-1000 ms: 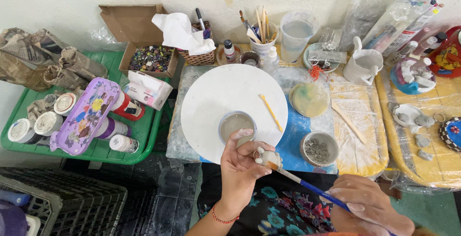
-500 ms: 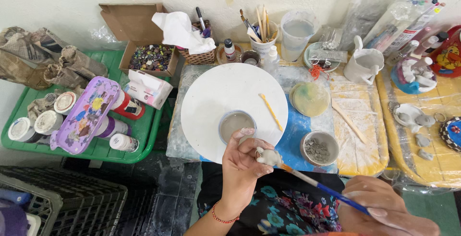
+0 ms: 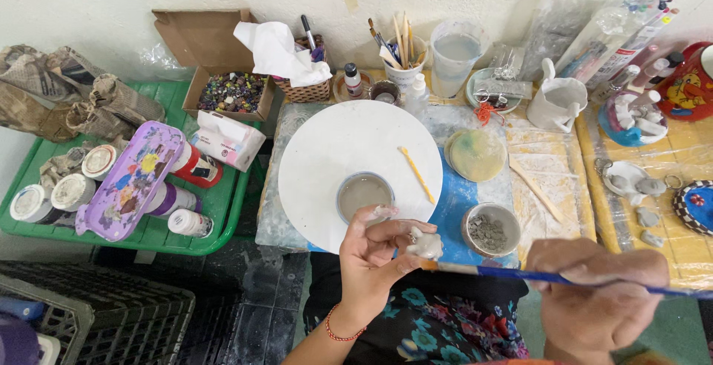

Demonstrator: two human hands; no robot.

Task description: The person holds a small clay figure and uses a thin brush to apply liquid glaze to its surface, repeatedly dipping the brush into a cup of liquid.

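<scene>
While pinching small clay figure [image 3: 425, 244] in left hand [image 3: 375, 253], keep steady; with right hand [image 3: 598, 291] gripping paintbrush [image 3: 520, 274], stroke lightly, reloading from near bowl [image 3: 363, 194].

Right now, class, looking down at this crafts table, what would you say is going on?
A person is working on a small grey clay figure, pinched in the fingers of the left hand. The right hand holds a blue-handled paintbrush with its tip at the figure. Just beyond the hands, a bowl of cloudy water and a yellow stick sit on a round white board, with a bowl of grey clay beside it.
</scene>
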